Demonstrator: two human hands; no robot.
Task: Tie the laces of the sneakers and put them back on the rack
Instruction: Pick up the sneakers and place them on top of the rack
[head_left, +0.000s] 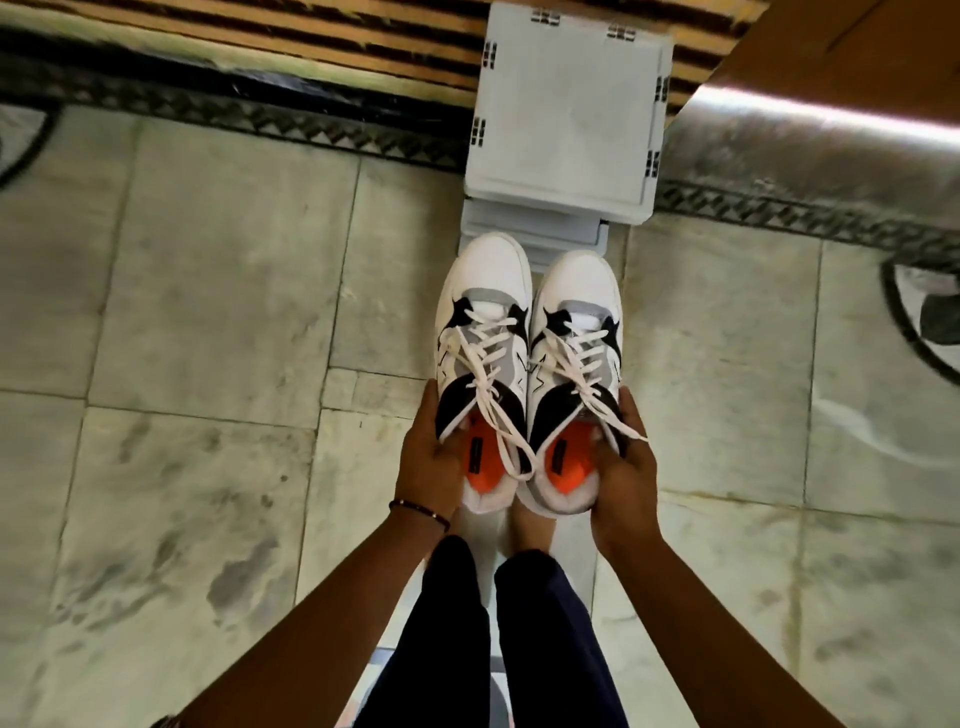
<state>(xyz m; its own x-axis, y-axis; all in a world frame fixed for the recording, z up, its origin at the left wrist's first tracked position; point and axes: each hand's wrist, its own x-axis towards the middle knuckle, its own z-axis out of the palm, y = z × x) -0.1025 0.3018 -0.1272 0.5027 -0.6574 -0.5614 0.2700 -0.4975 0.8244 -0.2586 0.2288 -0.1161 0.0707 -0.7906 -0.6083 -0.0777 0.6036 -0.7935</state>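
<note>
Two white, grey and black sneakers with orange insoles are held side by side above the floor, toes pointing away from me. My left hand (434, 457) grips the heel side of the left sneaker (483, 332). My right hand (626, 467) grips the heel side of the right sneaker (574, 353). White laces lie loosely across both tongues, with ends trailing toward the heels; whether they are knotted I cannot tell. Straight ahead of the toes stands a white plastic rack (569, 109), seen from above, with lower tiers stepping out below its top.
Pale marble floor tiles (208, 312) spread on both sides, with a dark patterned border (260, 114) and a striped wooden surface (311, 36) beyond. A brown panel with a shiny metal strip (831, 114) is at the upper right. My dark-trousered legs (488, 623) are below the shoes.
</note>
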